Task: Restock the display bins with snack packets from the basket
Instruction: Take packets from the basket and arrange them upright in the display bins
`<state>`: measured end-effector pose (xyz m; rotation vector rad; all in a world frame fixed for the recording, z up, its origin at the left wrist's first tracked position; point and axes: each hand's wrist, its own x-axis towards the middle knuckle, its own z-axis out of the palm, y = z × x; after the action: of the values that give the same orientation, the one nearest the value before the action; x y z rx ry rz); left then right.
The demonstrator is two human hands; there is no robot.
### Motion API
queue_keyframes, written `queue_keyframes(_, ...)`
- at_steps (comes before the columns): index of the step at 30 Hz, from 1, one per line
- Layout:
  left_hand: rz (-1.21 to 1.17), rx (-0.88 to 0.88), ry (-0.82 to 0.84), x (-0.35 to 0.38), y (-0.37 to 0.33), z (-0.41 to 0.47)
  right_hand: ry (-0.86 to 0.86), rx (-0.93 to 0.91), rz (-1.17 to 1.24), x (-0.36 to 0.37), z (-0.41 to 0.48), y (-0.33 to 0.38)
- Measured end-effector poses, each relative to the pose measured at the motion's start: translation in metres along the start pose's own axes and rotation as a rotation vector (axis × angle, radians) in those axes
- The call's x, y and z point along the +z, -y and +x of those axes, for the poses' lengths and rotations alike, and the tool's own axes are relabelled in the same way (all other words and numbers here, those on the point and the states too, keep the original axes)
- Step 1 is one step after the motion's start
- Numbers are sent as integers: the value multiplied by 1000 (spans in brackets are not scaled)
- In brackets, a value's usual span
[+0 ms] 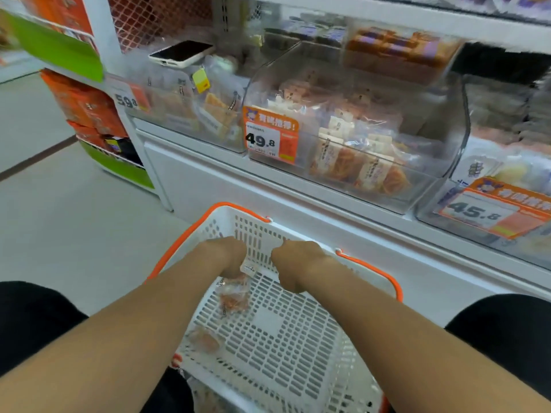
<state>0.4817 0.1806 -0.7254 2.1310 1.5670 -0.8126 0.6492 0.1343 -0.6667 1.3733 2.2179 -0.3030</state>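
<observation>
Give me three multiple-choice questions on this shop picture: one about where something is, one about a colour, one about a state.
1. Where does the phone lie? A on the floor; B under the shelf; C on top of the leftmost clear bin.
2. What colour are the basket handles? A green; B orange; C blue.
3. How full is the basket? A nearly empty; B half full; C heaped.
Answers: 1 C, it rests on the bin marked 59.8. 2 B, both arcs are orange. 3 A, its slotted floor shows, with few packets left.
</observation>
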Motion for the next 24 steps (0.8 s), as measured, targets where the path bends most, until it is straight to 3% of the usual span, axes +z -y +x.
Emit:
queue_keyframes(4, -157, -135, 24, 53, 12, 42, 7, -23, -16, 11, 21, -5)
queue_keyframes(7, -247, -283, -76, 88, 18, 70, 8, -14, -5, 24, 41, -6)
queue_keyframes(11, -294, -272, -27, 119, 19, 100, 63, -13, -9, 44, 61, -5)
queue_keyframes(16, -531, -327, 74, 127, 13, 113, 92, -45, 14, 52, 72, -14)
queue_keyframes(24, -459, -456, -26, 132, -3, 111, 97, -36, 55, 57, 77, -26)
